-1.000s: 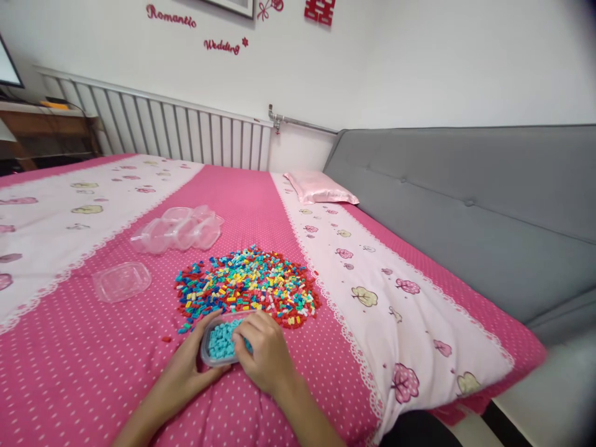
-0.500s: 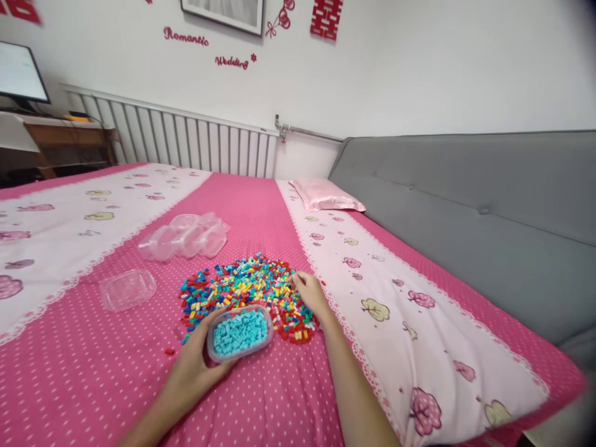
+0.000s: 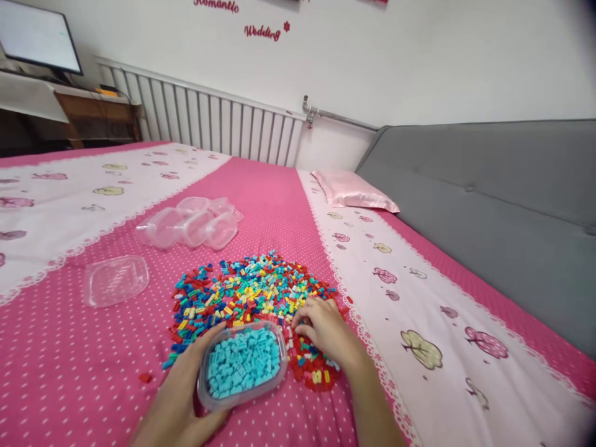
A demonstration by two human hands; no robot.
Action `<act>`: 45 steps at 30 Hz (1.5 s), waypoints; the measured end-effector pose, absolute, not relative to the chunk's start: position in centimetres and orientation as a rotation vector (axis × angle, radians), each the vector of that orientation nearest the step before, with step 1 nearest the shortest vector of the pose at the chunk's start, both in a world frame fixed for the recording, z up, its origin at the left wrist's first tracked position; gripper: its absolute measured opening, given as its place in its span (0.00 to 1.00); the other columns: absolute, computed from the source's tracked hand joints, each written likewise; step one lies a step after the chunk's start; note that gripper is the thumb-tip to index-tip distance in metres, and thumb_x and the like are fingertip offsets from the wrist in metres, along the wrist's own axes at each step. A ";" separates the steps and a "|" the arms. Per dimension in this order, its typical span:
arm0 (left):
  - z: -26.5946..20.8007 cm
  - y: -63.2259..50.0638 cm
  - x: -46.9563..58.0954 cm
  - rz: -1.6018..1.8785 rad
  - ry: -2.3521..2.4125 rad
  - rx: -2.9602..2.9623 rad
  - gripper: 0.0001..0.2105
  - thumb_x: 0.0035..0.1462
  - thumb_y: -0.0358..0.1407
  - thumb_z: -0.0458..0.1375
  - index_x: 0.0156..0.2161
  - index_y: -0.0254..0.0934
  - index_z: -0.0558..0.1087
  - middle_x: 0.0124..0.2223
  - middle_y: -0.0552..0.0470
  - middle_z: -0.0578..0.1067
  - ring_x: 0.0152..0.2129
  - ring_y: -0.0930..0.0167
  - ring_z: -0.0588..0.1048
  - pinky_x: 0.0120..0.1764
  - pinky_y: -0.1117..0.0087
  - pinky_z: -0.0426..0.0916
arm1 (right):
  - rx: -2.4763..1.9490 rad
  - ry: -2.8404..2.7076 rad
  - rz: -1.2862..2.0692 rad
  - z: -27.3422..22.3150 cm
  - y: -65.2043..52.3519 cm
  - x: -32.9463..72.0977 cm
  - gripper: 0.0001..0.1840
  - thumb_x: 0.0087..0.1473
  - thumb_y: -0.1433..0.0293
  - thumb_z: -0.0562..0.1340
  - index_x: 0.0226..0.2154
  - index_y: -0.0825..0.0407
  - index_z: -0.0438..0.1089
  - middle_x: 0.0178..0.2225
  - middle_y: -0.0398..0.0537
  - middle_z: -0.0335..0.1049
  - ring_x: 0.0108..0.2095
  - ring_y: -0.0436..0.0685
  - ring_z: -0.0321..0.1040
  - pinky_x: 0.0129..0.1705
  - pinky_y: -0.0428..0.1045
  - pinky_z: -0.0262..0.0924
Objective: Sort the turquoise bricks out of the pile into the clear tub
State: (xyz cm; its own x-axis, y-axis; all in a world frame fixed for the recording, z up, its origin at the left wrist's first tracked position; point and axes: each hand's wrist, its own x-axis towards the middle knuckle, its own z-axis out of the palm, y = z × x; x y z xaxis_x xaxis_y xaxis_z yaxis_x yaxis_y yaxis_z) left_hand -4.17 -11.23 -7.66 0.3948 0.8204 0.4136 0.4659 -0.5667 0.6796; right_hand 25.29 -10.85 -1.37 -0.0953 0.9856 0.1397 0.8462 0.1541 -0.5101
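My left hand (image 3: 189, 391) is wrapped round the left side of a clear plastic container (image 3: 285, 363), thumb at the near side and fingers at the far side. Light-blue toy bricks (image 3: 244, 363) fill much of it. Just beyond spreads a pile of small mixed bricks (image 3: 251, 282) in red, yellow, blue, white and teal. Over the right part of this pile is my right hand (image 3: 323, 326), fingers curled and their tips drawn together. Whether a brick is between those fingertips is too small to make out.
On the pink dotted bedspread (image 3: 265, 186) lie several clear containers (image 3: 190, 223) grouped together and a clear lid (image 3: 116, 280) to the left. A single red brick (image 3: 145, 377) sits apart. A pink pillow (image 3: 354, 189) rests by the grey headboard (image 3: 488, 186).
My right hand has come nearer and closer to the container, still over the pile. The camera view has tilted down, and the container in my left hand appears larger.
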 end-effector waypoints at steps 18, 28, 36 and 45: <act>-5.9 -12.3 -3.2 0.965 1.071 2.277 0.39 0.55 0.35 0.62 0.68 0.48 0.51 0.64 0.44 0.68 0.57 0.56 0.72 0.56 0.56 0.72 | -1.969 -1.967 0.187 -2.3 -11.7 24.3 0.10 0.52 0.79 0.69 0.31 0.47 0.78 0.38 0.48 0.72 0.45 0.63 0.67 0.49 0.58 0.51; -5.6 -12.4 -2.9 0.981 1.099 2.259 0.36 0.55 0.39 0.62 0.67 0.46 0.55 0.60 0.46 0.72 0.54 0.56 0.74 0.55 0.58 0.71 | -1.961 -1.862 0.193 -3.1 -11.8 25.2 0.12 0.47 0.79 0.71 0.29 0.44 0.80 0.35 0.50 0.72 0.43 0.65 0.66 0.47 0.58 0.54; -5.9 -12.8 -3.1 1.014 1.071 2.316 0.36 0.55 0.36 0.61 0.67 0.46 0.55 0.62 0.47 0.70 0.57 0.57 0.72 0.57 0.59 0.70 | -1.711 -1.739 0.457 -1.8 -11.3 25.2 0.06 0.54 0.74 0.62 0.33 0.52 0.76 0.34 0.50 0.77 0.36 0.59 0.74 0.42 0.54 0.66; -6.1 -12.8 -3.1 0.936 1.062 2.266 0.38 0.55 0.36 0.62 0.68 0.46 0.52 0.64 0.45 0.68 0.59 0.56 0.70 0.58 0.56 0.68 | -1.275 -1.859 0.717 0.7 -12.3 21.6 0.04 0.57 0.69 0.66 0.36 0.48 0.78 0.37 0.45 0.79 0.39 0.56 0.74 0.45 0.51 0.67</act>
State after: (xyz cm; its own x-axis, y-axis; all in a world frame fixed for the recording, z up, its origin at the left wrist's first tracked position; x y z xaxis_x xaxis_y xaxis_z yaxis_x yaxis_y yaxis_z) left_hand -3.10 -12.79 -6.11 0.4689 0.7964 0.3820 0.4791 -0.5927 0.6474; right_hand 21.64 -12.30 0.73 -0.2161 0.9383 0.2701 0.5137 0.3445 -0.7858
